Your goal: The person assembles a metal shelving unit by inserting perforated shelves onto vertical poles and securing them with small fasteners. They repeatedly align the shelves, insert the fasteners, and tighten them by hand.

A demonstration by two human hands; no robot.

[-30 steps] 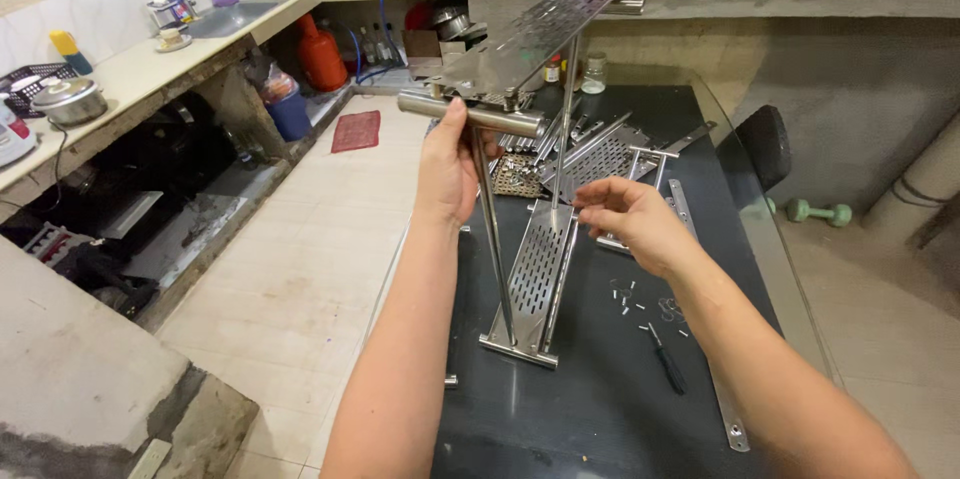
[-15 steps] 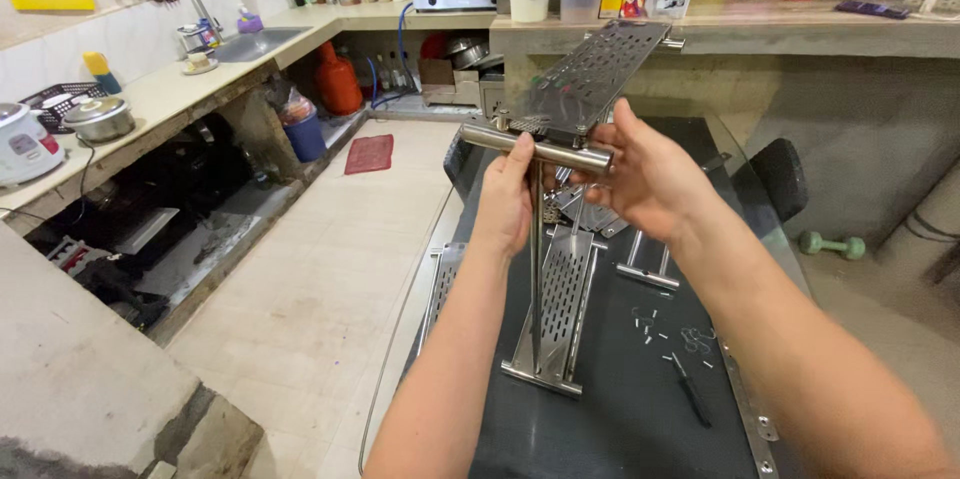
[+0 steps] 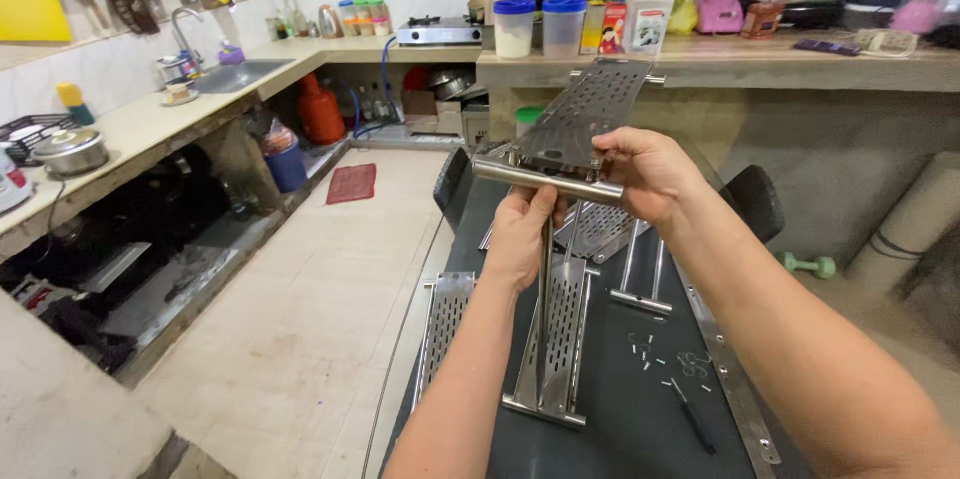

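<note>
**A:** How are the hands set?

**B:** The left hand (image 3: 520, 237) is raised with its back to the camera, fingers curled and closed around an upright metal post (image 3: 543, 324), just under a horizontal steel bar (image 3: 545, 180). The forearm runs up from the bottom of the view, nearly vertical. The right hand (image 3: 645, 171) comes in from the right side, arm stretched on a slant, wrist bent inward. Its fingers are wrapped over the near edge of a perforated steel shelf (image 3: 585, 109), gripping it where it meets the bar.

**A:** And the shelf itself?

**B:** It tilts up and away from the hands, held in the air above the dark counter (image 3: 620, 439). The post in the left hand runs down to a slotted steel panel (image 3: 560, 334) lying flat below the left wrist.

**A:** What lies around them?

**B:** Left of the left forearm, another slotted panel (image 3: 447, 324) lies on the counter edge. Under the right forearm there are two thin rods on a base (image 3: 642, 274), then small scattered screws (image 3: 650, 351) and a dark screwdriver (image 3: 692, 417) nearer the elbow. A long steel strip (image 3: 725, 379) lies along the counter beneath the right arm. Beyond the hands, two dark chair backs (image 3: 755, 201) stand at the counter's far end.
</note>
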